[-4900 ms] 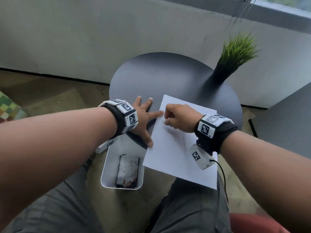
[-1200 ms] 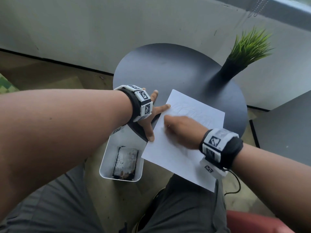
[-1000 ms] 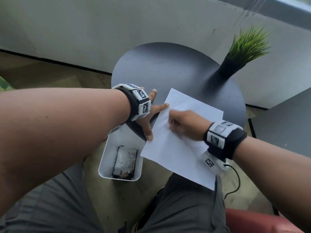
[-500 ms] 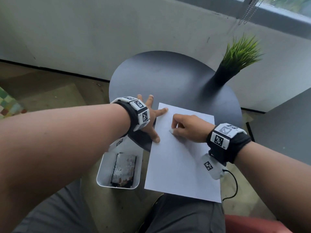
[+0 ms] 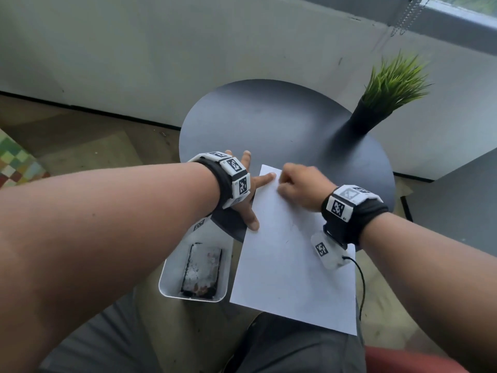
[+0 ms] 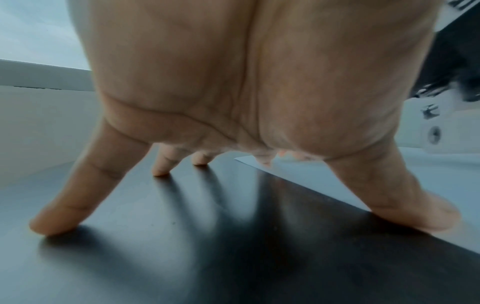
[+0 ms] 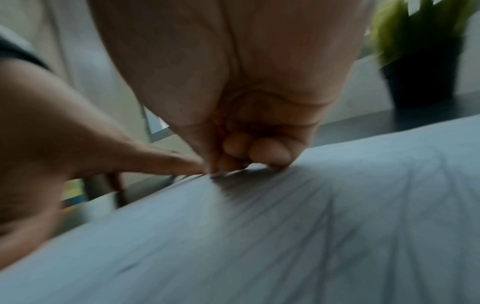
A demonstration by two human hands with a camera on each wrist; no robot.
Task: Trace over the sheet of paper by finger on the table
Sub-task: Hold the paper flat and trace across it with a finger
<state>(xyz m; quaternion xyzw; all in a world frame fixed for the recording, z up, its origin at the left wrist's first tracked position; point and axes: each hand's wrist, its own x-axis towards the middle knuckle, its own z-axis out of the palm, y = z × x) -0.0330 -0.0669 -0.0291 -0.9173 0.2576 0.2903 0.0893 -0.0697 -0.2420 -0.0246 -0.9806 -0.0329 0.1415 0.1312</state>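
A white sheet of paper lies on the round dark table, its near half hanging over the edge above my lap. My left hand is spread flat. Its thumb and forefinger press the sheet's left edge, and the other fingers rest on the table. My right hand sits on the sheet near its far left corner. Its fingers are curled under and its fingertips touch the paper, which shows faint drawn lines. It holds nothing. The right wrist view is blurred by motion.
A green plant in a black pot stands at the table's far right. A white bin with a dark flat object inside sits on the floor below the table's left edge. A grey surface is at the right.
My right hand has slid across the sheet toward its far left corner, close to my left forefinger. The left hand keeps pressing the paper's left edge.
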